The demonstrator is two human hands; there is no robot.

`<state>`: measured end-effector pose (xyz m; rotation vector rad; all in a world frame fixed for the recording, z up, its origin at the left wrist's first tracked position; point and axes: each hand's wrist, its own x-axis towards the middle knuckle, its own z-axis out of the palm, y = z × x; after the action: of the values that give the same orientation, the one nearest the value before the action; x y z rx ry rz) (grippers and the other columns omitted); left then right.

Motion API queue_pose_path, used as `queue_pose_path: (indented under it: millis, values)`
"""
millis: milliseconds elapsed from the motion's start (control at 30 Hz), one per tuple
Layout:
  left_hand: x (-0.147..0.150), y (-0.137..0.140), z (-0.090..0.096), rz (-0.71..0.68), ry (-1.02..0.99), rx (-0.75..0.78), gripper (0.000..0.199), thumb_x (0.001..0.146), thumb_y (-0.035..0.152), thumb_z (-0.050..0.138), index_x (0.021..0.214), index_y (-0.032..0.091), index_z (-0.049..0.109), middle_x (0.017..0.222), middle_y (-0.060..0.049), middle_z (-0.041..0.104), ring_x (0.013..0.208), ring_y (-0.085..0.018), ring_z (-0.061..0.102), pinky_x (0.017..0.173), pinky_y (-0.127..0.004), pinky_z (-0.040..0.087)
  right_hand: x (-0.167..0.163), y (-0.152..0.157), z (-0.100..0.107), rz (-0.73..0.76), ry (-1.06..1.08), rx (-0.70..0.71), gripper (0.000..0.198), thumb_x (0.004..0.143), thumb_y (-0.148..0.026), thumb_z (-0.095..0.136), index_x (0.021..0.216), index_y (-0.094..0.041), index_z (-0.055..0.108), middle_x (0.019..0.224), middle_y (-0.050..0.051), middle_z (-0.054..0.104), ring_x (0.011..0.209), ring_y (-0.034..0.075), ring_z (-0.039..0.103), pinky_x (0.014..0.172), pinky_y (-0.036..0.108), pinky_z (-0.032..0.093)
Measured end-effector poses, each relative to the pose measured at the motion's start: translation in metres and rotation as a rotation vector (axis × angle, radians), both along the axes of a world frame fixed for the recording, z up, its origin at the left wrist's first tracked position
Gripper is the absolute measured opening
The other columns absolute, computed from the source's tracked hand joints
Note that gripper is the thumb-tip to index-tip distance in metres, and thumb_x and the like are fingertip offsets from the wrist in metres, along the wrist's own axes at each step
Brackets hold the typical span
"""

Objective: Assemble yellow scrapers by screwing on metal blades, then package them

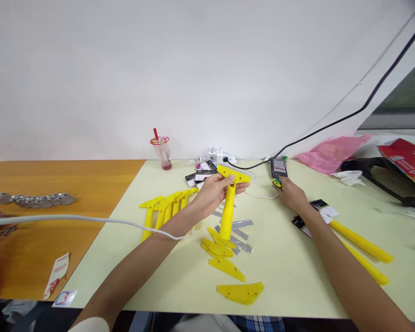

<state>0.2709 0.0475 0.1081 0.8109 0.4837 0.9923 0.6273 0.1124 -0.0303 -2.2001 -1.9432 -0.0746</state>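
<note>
Head view: holds a yellow scraper [228, 207] by its neck in the left hand [214, 191], thumb in front and fingers behind, crosspiece up and handle pointing down over the pale table [179, 286]. Overlaps metal blades [242, 224] with the scraper's lower end; cannot tell whether touching. Below, has yellow plates [226, 269] spread toward the near edge, including 1 nearest and well apart. Curls the right hand [293, 196] around a green and yellow tool [277, 183], just beside a dark device [279, 172]; cannot tell how tightly. Has more scrapers [149, 213] lined up beyond the left forearm, and 2 yellow handles [363, 242] beside the right forearm, near black and white cards [328, 210].
</note>
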Motion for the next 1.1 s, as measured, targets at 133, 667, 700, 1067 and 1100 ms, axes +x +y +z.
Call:
queue_pose_path:
  millis: [133, 667, 700, 1067, 1100]
  values:
    - [0.008, 0.007, -0.026, -0.014, 0.058, -0.132, 0.01, 0.098, 0.009, 0.078, 0.092, 0.01, 0.07, 0.113, -0.023, 0.082, 0.119, -0.034, 0.082, 0.124, -0.055, 0.053, -0.001, -0.003, 0.003, 0.007, 0.0, -0.007, 0.054, 0.114, -0.045, 0.039, 0.155, -0.014, 0.053, 0.166, 0.024, 0.055, 0.128, 0.041, 0.071, 0.093, 0.05, 0.059]
    - [0.016, 0.0, -0.055, -0.1, 0.108, -0.15, 0.009, 0.1, 0.006, 0.07, 0.092, 0.009, 0.072, 0.106, -0.023, 0.083, 0.107, -0.03, 0.084, 0.122, -0.05, 0.055, -0.028, -0.007, 0.003, 0.166, 0.025, -0.013, 0.038, 0.109, -0.032, 0.044, 0.142, -0.021, 0.061, 0.154, 0.017, 0.068, 0.12, 0.036, 0.072, 0.082, 0.04, 0.052]
    - [0.016, 0.0, -0.054, -0.098, 0.099, -0.15, 0.008, 0.099, 0.006, 0.071, 0.092, 0.008, 0.073, 0.107, -0.023, 0.083, 0.107, -0.03, 0.084, 0.122, -0.05, 0.055, -0.031, -0.007, 0.003, 0.181, 0.031, -0.011, 0.037, 0.109, -0.032, 0.044, 0.14, -0.022, 0.061, 0.151, 0.017, 0.069, 0.118, 0.035, 0.072, 0.081, 0.039, 0.051]
    - [-0.003, 0.027, -0.035, 0.082, 0.022, -0.097, 0.01, 0.103, 0.007, 0.065, 0.098, 0.007, 0.074, 0.116, -0.023, 0.083, 0.111, -0.029, 0.083, 0.122, -0.051, 0.056, -0.084, -0.024, 0.016, 0.517, 0.208, -0.026, 0.034, 0.09, -0.012, 0.056, 0.12, -0.022, 0.068, 0.128, 0.013, 0.075, 0.114, 0.029, 0.07, 0.092, 0.034, 0.049]
    - [-0.005, 0.028, -0.035, 0.087, 0.023, -0.093, 0.01, 0.103, 0.008, 0.066, 0.099, 0.007, 0.075, 0.116, -0.023, 0.082, 0.111, -0.029, 0.083, 0.122, -0.05, 0.056, -0.09, -0.027, 0.017, 0.545, 0.233, -0.028, 0.029, 0.092, -0.014, 0.057, 0.118, -0.022, 0.069, 0.125, 0.012, 0.075, 0.112, 0.029, 0.07, 0.092, 0.033, 0.049]
